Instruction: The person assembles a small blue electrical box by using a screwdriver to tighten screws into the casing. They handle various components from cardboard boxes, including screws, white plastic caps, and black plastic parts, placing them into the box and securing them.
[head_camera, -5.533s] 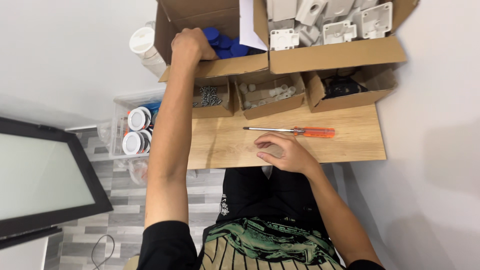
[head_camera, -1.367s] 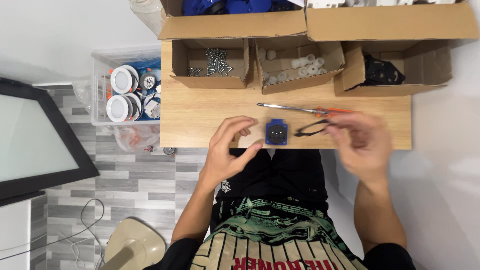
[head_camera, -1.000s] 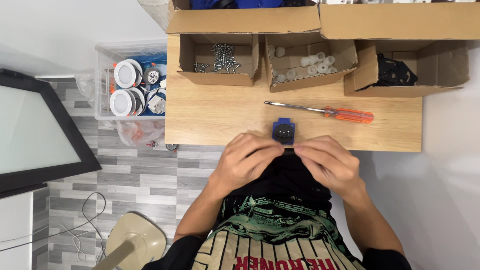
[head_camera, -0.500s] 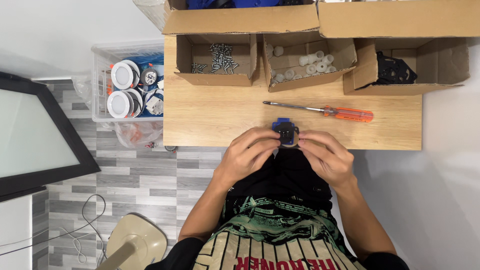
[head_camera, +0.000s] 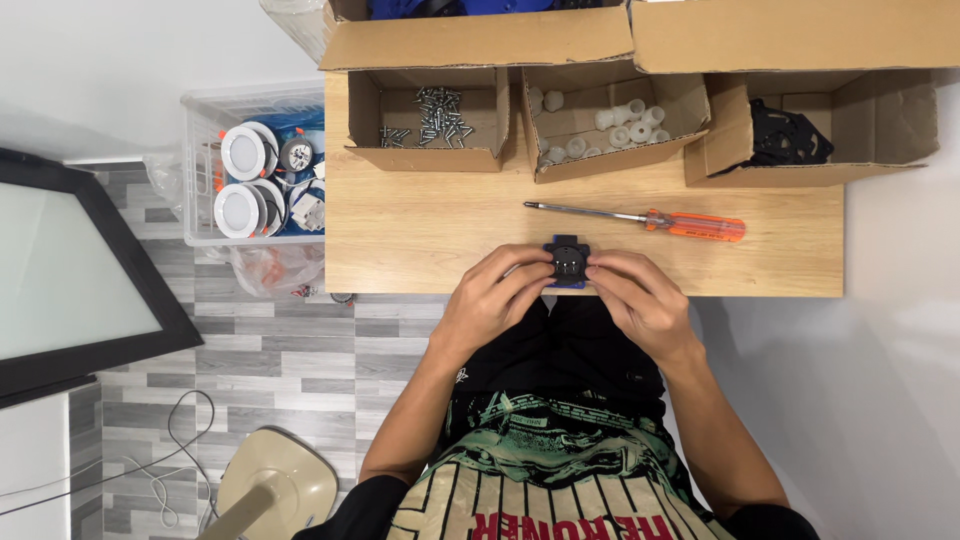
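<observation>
Hands — left hand, right hand — both gripping blue socket part just below orange screwdriver; fitting step, probably — calls for a screw next.

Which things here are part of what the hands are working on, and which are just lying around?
In hand:
blue and black part, held between left hand and right hand at the table edge.

Lying about:
orange-handled screwdriver
box of screws
box of white pieces
box of black parts
clear bin of round lights
</observation>
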